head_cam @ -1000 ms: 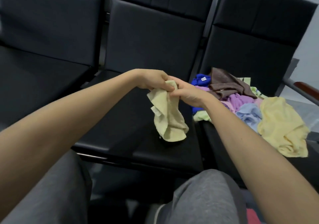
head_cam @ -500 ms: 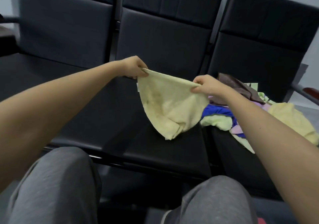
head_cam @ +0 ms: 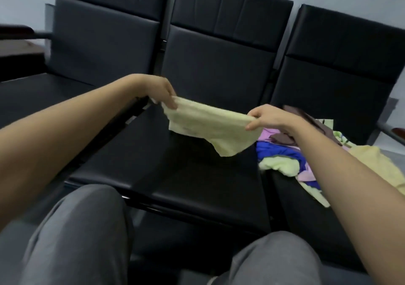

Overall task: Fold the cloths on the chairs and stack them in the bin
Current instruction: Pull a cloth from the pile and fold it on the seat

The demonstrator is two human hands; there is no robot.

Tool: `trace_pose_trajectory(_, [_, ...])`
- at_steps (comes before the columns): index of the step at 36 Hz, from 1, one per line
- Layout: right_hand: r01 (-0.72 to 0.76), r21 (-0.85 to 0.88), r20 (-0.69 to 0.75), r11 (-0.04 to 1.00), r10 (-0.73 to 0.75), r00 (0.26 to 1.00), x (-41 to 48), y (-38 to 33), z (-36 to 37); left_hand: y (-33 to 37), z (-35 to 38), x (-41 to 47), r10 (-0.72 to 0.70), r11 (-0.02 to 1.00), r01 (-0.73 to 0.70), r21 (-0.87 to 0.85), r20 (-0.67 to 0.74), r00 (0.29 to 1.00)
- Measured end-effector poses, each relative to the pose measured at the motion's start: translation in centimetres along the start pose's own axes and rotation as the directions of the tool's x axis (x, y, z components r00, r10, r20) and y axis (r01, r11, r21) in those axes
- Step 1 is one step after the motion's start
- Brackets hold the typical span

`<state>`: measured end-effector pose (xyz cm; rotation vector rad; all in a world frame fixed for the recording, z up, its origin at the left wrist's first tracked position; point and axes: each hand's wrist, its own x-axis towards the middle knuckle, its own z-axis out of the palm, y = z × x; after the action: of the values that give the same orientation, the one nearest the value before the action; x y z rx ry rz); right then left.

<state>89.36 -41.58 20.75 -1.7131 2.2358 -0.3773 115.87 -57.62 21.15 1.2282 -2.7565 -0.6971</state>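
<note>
Your left hand (head_cam: 162,92), just left of the frame's centre, pinches one top corner of the pale yellow cloth (head_cam: 210,129) with curled fingertips. Motion blur smears that hand, so you cannot count the fingers on the fabric. Your right hand (head_cam: 269,118), right of centre, nips the opposite corner between thumb and curled fingers. The cloth is stretched between the two hands over the seat of the middle chair (head_cam: 175,175), its lower edge sagging to a point towards the lower right. Its surface is too soft in focus to show whether it carries a tag or any print.

At the right of the frame, the pile of cloths (head_cam: 282,164) lies on the seat of the right chair (head_cam: 339,76). A brown cloth (head_cam: 306,118), a blue cloth (head_cam: 278,153) and a yellow towel (head_cam: 372,164) can be told apart. Your right forearm crosses in front of the pile and hides its middle, and the frame's right edge cuts the towel off.

The left chair (head_cam: 98,43) stands at the upper left, with a blurred armrest (head_cam: 15,30) beside it. Your grey trousers (head_cam: 76,230) fill the bottom of the frame, cut off below the knees.
</note>
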Motion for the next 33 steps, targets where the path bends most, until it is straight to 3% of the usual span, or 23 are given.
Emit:
trace_pose_trajectory(2, [-0.013,0.032,0.234,0.999,0.006,0.972,-1.0,0.3,0.8,-0.3,0.7,-0.8,-0.07,0.996,0.052,0.067,0.319,0.945])
trace_pose_trajectory(4, [-0.064,0.145,0.445,0.987,-0.008,0.895,-1.2,0.7,2.1,-0.6,1.8,-1.1,-0.111,0.99,0.054,0.127,0.501,0.858])
trace_pose_trajectory(7, [-0.134,0.173,0.641,0.976,-0.008,0.768,-0.5,1.4,4.8,-1.0,4.0,-1.0,-0.183,0.97,0.045,0.239,0.596,0.782])
trace_pose_trajectory(10, [-0.163,0.134,0.688,0.977,0.027,0.725,0.2,2.0,8.0,-1.9,6.4,-0.7,-0.285,0.948,0.122,0.295,0.609,0.74])
trace_pose_trajectory(13, [-0.178,0.185,0.552,0.966,0.048,0.833,0.9,2.8,10.9,-3.3,9.2,-0.1,-0.375,0.919,0.245,0.31,0.491,0.786])
trace_pose_trajectory(17, [-0.194,0.346,0.16,0.918,0.145,0.976,1.6,3.1,14.2,-4.5,12.6,0.4,-0.488,0.87,0.43,0.24,0.297,0.821])
trace_pose_trajectory(21, [-0.156,0.497,-0.138,0.854,0.255,0.957,2.4,3.7,17.7,-5.2,13.7,0.5,-0.475,0.878,0.453,0.152,0.184,0.86])
trace_pose_trajectory(25, [-0.035,0.546,-0.318,0.837,0.246,0.916,2.9,3.4,18.7,-5.7,13.7,0.5,-0.468,0.884,0.458,0.098,0.178,0.865])
trace_pose_trajectory(28, [-0.004,0.54,-0.358,0.842,0.234,0.904,3.2,2.6,18.4,-6.3,13.5,0.5,-0.472,0.879,0.476,0.029,0.2,0.858])
trace_pose_trajectory(33, [-0.119,0.375,-0.313,0.919,0.246,0.917,3.2,2.5,19.3,-6.7,13.5,0.5,-0.484,0.866,0.499,-0.033,0.195,0.853])
